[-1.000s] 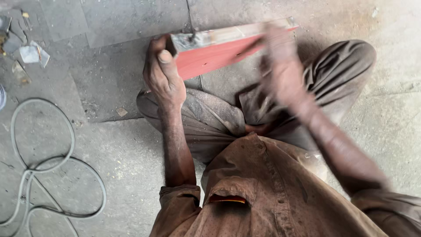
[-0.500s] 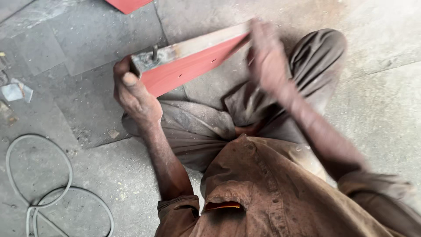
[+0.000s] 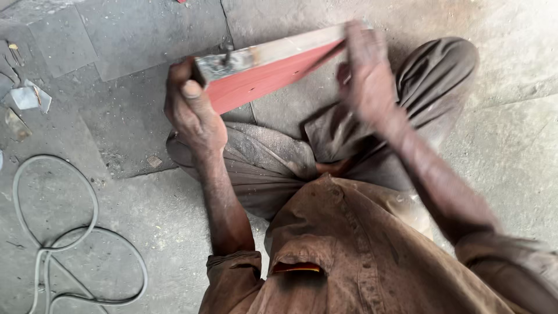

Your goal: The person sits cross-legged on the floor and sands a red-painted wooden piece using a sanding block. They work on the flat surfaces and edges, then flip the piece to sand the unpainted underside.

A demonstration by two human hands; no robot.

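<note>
I sit cross-legged on a concrete floor and look down over my brown shirt. A red-painted metal bar [image 3: 273, 72] with a bare, scuffed top face lies tilted across my knees. My left hand [image 3: 195, 113] grips its near left end, thumb on top. My right hand [image 3: 366, 72] is blurred and closed over the bar's far right end; I cannot tell whether it holds anything else. A small bolt or stud stands up from the top face near the left end.
A grey cable [image 3: 70, 232] loops on the floor at lower left. Small metal scraps [image 3: 29, 99] lie at the left edge. A dark flat slab [image 3: 128, 52] sits under the bar's left end.
The view has shifted and the bar sits a little further right in frame. My right hand has moved along the bar's far end and stays blurred. My left hand keeps its grip.
</note>
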